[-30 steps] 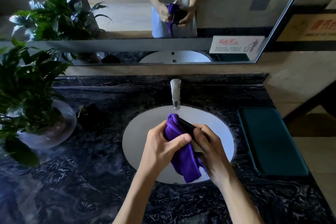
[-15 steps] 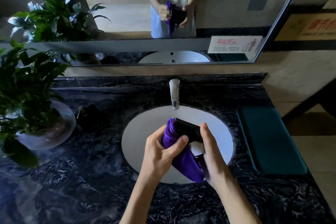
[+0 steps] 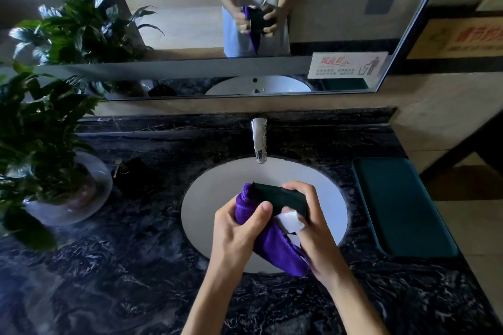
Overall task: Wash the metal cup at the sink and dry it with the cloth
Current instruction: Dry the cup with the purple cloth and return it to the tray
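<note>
Over the white sink basin (image 3: 217,198) I hold a dark metal cup (image 3: 280,197) lying on its side. My right hand (image 3: 313,228) is shut on the cup from the right, fingers over its top. My left hand (image 3: 239,231) presses a purple cloth (image 3: 275,247) against the cup's left end, thumb on top. The cloth hangs down below both hands. A white patch (image 3: 291,221) shows under the cup between my hands. The chrome tap (image 3: 258,140) stands behind the basin, with no water visible.
The counter (image 3: 122,266) is dark marble. A potted plant in a glass bowl (image 3: 68,198) stands at the left, a dark soap dispenser (image 3: 130,174) beside it. A teal mat (image 3: 400,204) lies to the right. A mirror (image 3: 190,35) reflects a person holding cup and cloth.
The cup has turned in my right hand and more of its dark side shows. My left hand with the cloth shifted to the cup's left end. The white patch came into view.
</note>
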A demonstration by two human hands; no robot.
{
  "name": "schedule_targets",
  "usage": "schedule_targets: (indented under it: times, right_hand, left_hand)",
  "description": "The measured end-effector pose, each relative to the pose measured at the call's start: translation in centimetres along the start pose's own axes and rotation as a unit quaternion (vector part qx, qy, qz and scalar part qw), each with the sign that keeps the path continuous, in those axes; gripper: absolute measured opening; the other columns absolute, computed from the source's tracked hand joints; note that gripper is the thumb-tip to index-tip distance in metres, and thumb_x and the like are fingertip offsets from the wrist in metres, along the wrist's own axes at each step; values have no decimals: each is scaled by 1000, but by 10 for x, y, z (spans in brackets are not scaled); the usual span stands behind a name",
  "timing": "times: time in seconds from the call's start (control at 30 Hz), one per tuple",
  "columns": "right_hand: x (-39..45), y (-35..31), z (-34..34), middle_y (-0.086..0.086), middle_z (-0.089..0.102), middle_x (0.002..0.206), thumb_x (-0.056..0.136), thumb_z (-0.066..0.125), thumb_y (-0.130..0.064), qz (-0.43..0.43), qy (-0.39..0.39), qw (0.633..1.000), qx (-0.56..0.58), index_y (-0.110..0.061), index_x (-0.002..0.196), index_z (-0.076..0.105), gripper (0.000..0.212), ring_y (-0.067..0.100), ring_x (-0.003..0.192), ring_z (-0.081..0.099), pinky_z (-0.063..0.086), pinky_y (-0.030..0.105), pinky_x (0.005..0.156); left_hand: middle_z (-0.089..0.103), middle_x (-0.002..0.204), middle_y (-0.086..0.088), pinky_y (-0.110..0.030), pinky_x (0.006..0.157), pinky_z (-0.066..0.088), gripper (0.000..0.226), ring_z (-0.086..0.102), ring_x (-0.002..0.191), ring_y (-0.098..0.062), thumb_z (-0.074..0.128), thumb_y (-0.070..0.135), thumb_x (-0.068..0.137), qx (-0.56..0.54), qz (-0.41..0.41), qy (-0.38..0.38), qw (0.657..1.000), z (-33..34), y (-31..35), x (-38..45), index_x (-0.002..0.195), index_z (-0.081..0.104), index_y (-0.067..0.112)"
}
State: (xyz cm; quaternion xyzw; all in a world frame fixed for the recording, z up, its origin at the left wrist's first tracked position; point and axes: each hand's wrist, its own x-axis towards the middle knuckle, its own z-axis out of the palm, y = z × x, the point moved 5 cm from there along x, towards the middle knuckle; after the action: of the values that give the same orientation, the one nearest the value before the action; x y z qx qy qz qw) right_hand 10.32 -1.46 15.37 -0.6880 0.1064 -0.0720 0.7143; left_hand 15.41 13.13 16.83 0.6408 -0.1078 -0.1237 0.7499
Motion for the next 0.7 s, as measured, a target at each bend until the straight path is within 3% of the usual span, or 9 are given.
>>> schedule_targets:
  times: [0.07, 0.1, 0.2, 0.3, 0.4, 0.5, 0.57, 0.63, 0.7]
  right_hand:
    - [3, -5, 2, -42, 62, 116, 90, 43, -72, 35, 6, 999, -1, -48, 130, 53, 48, -20, 110, 57, 47, 5, 83]
    - [5, -7, 1, -42, 63, 110, 90, 38, -73, 39, 15, 999, -11, -46, 126, 55, 49, -23, 103, 58, 46, 2, 78]
    - [10, -11, -8, -10, 70, 93, 94, 45, -55, 19, 46, 998, -24, -26, 112, 61, 37, 4, 83, 67, 51, 13, 67]
    - [7, -14, -10, -8, 71, 94, 96, 50, -46, -13, 23, 999, -36, -27, 115, 58, 28, 7, 82, 69, 54, 19, 70]
    - [3, -14, -9, -20, 69, 103, 90, 56, -48, -34, 4, 998, -52, -32, 122, 54, 35, 1, 91, 68, 52, 14, 76]
    - [-1, -12, -8, -28, 60, 113, 87, 57, -44, -66, 10, 994, -84, -31, 123, 52, 38, -2, 103, 63, 46, 8, 84]
    - [-3, -9, -4, -26, 63, 112, 87, 57, -48, -29, 9, 999, -45, -36, 125, 53, 41, 2, 103, 65, 48, 10, 83]
    - [1, -8, -3, -33, 64, 117, 87, 48, -62, 28, 13, 999, -26, -46, 129, 54, 45, -7, 110, 62, 47, 8, 82]
    - [9, -5, -9, -27, 62, 132, 87, 36, -79, 97, 27, 995, -28, -43, 136, 56, 64, -9, 119, 57, 43, 13, 89]
  left_hand:
    - [82, 89, -5, -24, 72, 59, 18, 76, 79, -15, 76, 31, 91, 2, 20, -14, 1000, 3, 2, -5, 102, 80, 18]
    - [82, 93, -8, -25, 74, 59, 18, 77, 81, -17, 76, 29, 90, 4, 24, -19, 1000, 5, 1, -6, 105, 80, 19]
    - [83, 93, -7, -23, 73, 60, 18, 79, 80, -17, 76, 28, 91, 15, 24, -38, 999, 10, 1, -7, 107, 79, 22]
    - [84, 92, -3, -20, 72, 59, 19, 80, 81, -14, 73, 40, 90, 32, -1, -18, 999, 15, -2, -6, 102, 80, 28]
    - [83, 89, -7, -23, 71, 59, 34, 78, 79, -16, 72, 51, 83, 0, -60, 19, 998, 14, -8, 0, 94, 80, 21]
    - [79, 84, -13, -37, 74, 58, 43, 72, 77, -22, 74, 50, 81, -22, -92, 21, 995, 12, -10, 6, 90, 76, 8]
    - [79, 90, -20, -40, 76, 58, 37, 72, 80, -24, 71, 43, 87, -11, -51, 2, 999, 10, -9, 4, 96, 77, 7]
    - [81, 91, -17, -32, 74, 60, 26, 76, 81, -23, 69, 35, 93, 10, 3, -26, 1000, 7, -6, 0, 103, 79, 13]
    - [82, 90, -11, -28, 73, 60, 21, 79, 79, -22, 70, 31, 95, 50, 33, -63, 996, 8, -8, -6, 107, 79, 17]
